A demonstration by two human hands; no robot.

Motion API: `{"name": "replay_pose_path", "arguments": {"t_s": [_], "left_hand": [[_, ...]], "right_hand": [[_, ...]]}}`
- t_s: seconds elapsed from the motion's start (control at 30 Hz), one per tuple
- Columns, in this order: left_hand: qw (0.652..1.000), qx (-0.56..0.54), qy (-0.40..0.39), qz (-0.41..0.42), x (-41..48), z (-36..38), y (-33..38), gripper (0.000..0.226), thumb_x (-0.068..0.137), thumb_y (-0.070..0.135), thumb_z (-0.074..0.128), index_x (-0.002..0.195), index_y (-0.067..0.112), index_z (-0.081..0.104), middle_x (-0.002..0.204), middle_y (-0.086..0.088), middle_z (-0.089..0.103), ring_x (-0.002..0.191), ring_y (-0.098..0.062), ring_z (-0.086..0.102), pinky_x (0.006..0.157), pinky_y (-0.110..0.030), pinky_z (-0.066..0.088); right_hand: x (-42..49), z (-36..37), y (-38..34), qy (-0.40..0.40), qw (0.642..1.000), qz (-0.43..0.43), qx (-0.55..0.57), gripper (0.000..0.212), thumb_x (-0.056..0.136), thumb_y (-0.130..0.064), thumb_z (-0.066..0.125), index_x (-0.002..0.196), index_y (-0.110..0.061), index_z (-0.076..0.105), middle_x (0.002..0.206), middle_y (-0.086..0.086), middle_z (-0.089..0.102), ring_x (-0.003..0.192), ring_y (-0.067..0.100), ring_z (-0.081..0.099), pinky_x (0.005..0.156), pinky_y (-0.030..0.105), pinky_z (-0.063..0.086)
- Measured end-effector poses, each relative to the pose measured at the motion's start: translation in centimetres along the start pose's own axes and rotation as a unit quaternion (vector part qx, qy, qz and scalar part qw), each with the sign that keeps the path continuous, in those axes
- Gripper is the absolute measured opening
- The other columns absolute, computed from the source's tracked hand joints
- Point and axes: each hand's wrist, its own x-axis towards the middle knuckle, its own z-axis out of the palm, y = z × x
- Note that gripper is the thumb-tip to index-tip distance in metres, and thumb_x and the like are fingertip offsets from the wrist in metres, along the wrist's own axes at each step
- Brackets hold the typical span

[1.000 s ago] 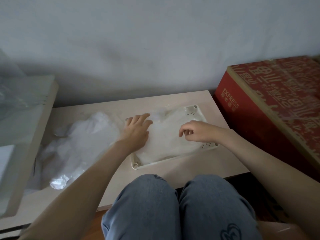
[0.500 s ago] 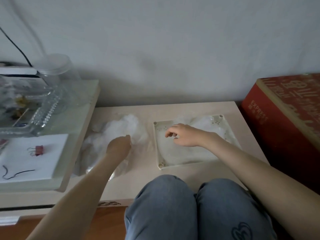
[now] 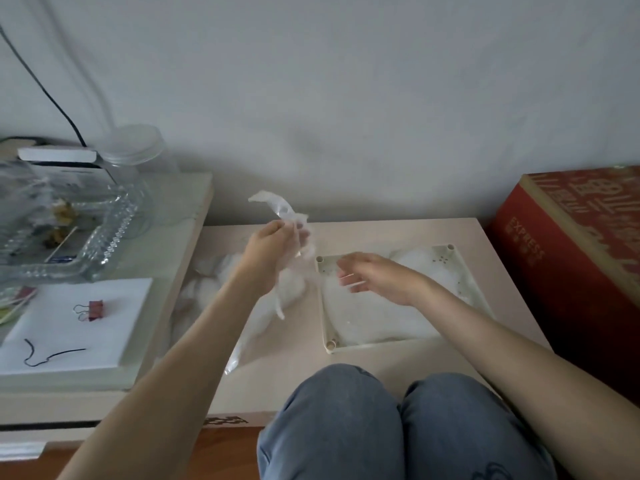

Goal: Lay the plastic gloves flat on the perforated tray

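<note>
Your left hand (image 3: 272,245) is lifted above the left part of the pale beige desk (image 3: 398,233), with thumb and fingers pinching a thin translucent plastic glove (image 3: 277,207). One end of that glove sticks up and to the far left of your fingers. The rest hangs down below the hand towards the loose heap of white plastic gloves (image 3: 214,282) lying on the desk just left of the tray.

Your right hand (image 3: 379,277) is over the far-left part of the cream rectangular perforated tray (image 3: 381,344). Its fingers are loosely spread, point left and hold nothing. You cannot tell whether it touches the tray or what is in it. The tray sits on the right half of the desk, with small holes showing along its far and right edges and short pegs at its corners. Flattened clear gloves (image 3: 374,320) already cover most of its floor.

To the right of the desk stands a red cardboard box (image 3: 568,265) printed with "EXPRESS". On the left, a higher cream side desk (image 3: 166,258) carries a clear glass dish (image 3: 104,237), a clear lidded jar (image 3: 133,150), and a white pad (image 3: 104,341) bearing a red binder clip (image 3: 95,309) and a black cord (image 3: 45,355). Your knees in blue jeans (image 3: 346,427) are at the near edge.
</note>
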Motion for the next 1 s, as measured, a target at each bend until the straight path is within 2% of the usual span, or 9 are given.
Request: {"name": "replay_pose_path", "arguments": {"t_s": [0.1, 0.17, 0.2, 0.27, 0.4, 0.5, 0.73, 0.9, 1.0], "left_hand": [[0.941, -0.310, -0.122, -0.063, -0.3, 1.9, 2.3, 0.022, 0.099, 0.027, 0.044, 0.113, 0.013, 0.054, 0.109, -0.003, 0.064, 0.098, -0.017, 0.064, 0.087, -0.032, 0.053], [0.842, -0.522, -0.099, -0.095, -0.8, 2.9, 2.6, 0.024, 0.103, 0.024, 0.037, 0.122, 0.013, 0.045, 0.126, -0.010, 0.054, 0.111, -0.023, 0.057, 0.094, -0.035, 0.048], [0.842, -0.528, -0.096, -0.062, -1.2, 3.4, 3.1, 0.021, 0.104, 0.021, 0.031, 0.120, 0.014, 0.044, 0.126, -0.010, 0.053, 0.115, -0.025, 0.053, 0.098, -0.036, 0.045], [0.909, -0.403, -0.094, -0.046, -1.1, 4.1, 2.9, 0.030, 0.107, 0.018, 0.024, 0.104, 0.019, 0.053, 0.111, -0.003, 0.062, 0.112, -0.020, 0.056, 0.098, -0.033, 0.048], [0.904, -0.368, -0.217, -0.004, -0.3, 5.3, 0.3, 0.039, 0.102, 0.010, 0.025, 0.107, 0.021, 0.062, 0.119, -0.005, 0.062, 0.118, -0.022, 0.057, 0.096, -0.038, 0.049], [0.899, -0.389, -0.193, -0.046, 0.4, 4.8, -0.8, 0.044, 0.080, 0.006, 0.038, 0.114, 0.012, 0.066, 0.121, -0.012, 0.063, 0.114, -0.028, 0.061, 0.100, -0.046, 0.047], [0.927, -0.271, -0.202, -0.163, 2.3, 3.3, -3.6, 0.091, 0.080, 0.079, 0.025, 0.109, 0.004, 0.070, 0.114, -0.019, 0.067, 0.096, -0.034, 0.068, 0.088, -0.045, 0.050], [0.975, 0.072, -0.160, -0.135, 2.7, 6.0, -6.3, 0.026, 0.094, 0.027, 0.058, 0.089, 0.004, 0.069, 0.083, -0.012, 0.069, 0.061, -0.019, 0.065, 0.055, -0.027, 0.048], [0.967, 0.164, -0.151, -0.122, 2.3, 7.4, -7.5, 0.017, 0.095, 0.017, 0.057, 0.093, 0.003, 0.068, 0.081, -0.009, 0.073, 0.061, -0.015, 0.065, 0.047, -0.021, 0.039]], "right_hand": [[0.2, 0.7, 0.3, -0.099, 0.991, 0.013, 0.092, 0.120, 0.045, -0.074, 0.077, 0.139, -0.018, 0.029, 0.138, -0.004, 0.043, 0.131, 0.020, 0.041, 0.110, 0.035, 0.032], [0.3, 0.8, 0.4, -0.130, 0.972, 0.004, 0.195, 0.139, 0.038, -0.071, 0.082, 0.148, -0.010, 0.023, 0.148, 0.003, 0.037, 0.138, 0.022, 0.035, 0.113, 0.036, 0.029], [0.3, 0.7, 0.3, -0.140, 0.962, -0.005, 0.235, 0.135, 0.041, -0.069, 0.083, 0.148, -0.008, 0.027, 0.145, 0.005, 0.042, 0.135, 0.020, 0.039, 0.109, 0.033, 0.032], [-0.2, 0.4, -0.2, -0.160, 0.943, -0.040, 0.288, 0.105, 0.055, -0.064, 0.080, 0.138, -0.010, 0.047, 0.135, -0.001, 0.053, 0.125, 0.012, 0.049, 0.101, 0.026, 0.038], [-1.0, -0.9, -0.4, -0.087, 0.933, -0.097, 0.336, 0.042, 0.072, -0.037, 0.077, 0.104, -0.013, 0.063, 0.101, 0.001, 0.071, 0.095, 0.014, 0.068, 0.077, 0.024, 0.054], [-1.7, -2.9, 0.3, -0.004, 0.946, -0.095, 0.309, 0.013, 0.086, -0.021, 0.059, 0.090, -0.008, 0.058, 0.079, 0.002, 0.068, 0.077, 0.017, 0.068, 0.073, 0.029, 0.056], [-3.9, -8.7, 2.5, 0.022, 0.986, -0.013, 0.162, 0.004, 0.091, -0.003, 0.052, 0.089, -0.007, 0.052, 0.069, 0.012, 0.064, 0.061, 0.023, 0.065, 0.056, 0.032, 0.056], [-4.4, -11.5, 4.2, 0.032, 0.995, 0.052, 0.075, 0.009, 0.094, 0.000, 0.052, 0.094, -0.007, 0.057, 0.071, 0.012, 0.056, 0.063, 0.021, 0.061, 0.060, 0.033, 0.054], [-4.4, -11.9, 4.8, 0.040, 0.992, 0.053, 0.108, 0.013, 0.093, -0.002, 0.053, 0.101, -0.009, 0.060, 0.079, 0.004, 0.061, 0.068, 0.014, 0.063, 0.065, 0.027, 0.055]]}}
